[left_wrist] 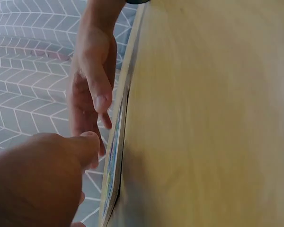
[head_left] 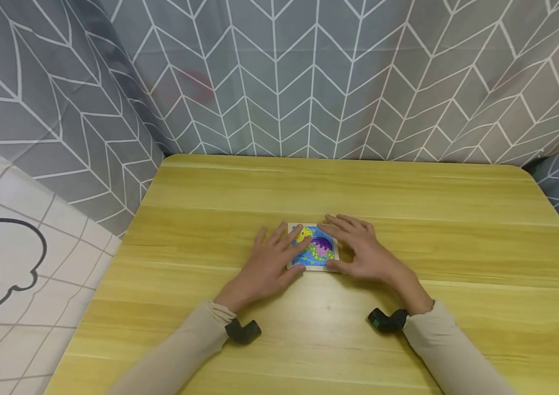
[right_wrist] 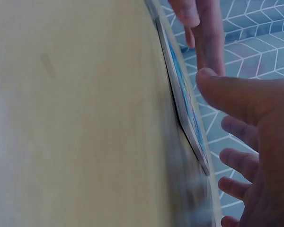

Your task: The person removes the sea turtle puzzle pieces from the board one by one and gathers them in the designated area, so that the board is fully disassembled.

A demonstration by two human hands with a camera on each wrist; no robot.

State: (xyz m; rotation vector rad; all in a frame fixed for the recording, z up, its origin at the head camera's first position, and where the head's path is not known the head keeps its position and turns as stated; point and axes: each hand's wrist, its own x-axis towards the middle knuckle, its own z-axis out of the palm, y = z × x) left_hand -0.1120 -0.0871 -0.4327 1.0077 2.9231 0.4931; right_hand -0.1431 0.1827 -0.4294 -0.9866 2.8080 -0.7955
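Observation:
A small flat picture puzzle [head_left: 322, 250] lies on the table, with a yellow creature, a purple shape and green spots on blue inside a pale border. My left hand [head_left: 270, 264], fingers spread, reaches over its left side and covers part of the picture. At the right edge is my right hand [head_left: 369, 251], its thumb near the lower corner and its fingers near the upper one. From the left wrist, the puzzle [left_wrist: 112, 165] appears edge-on as a thin board. In the right wrist view, the thumb of my right hand [right_wrist: 274, 118] hovers beside the board [right_wrist: 183, 104]. Whether fingertips touch it I cannot tell.
The wooden table [head_left: 200, 192] has rounded far corners. Behind it hangs a grey curtain [head_left: 279, 82] with white chevron lines. A white tiled surface [head_left: 27, 285] with a dark outline drawing stands at the left. Black devices [head_left: 242, 332] sit at both wrists.

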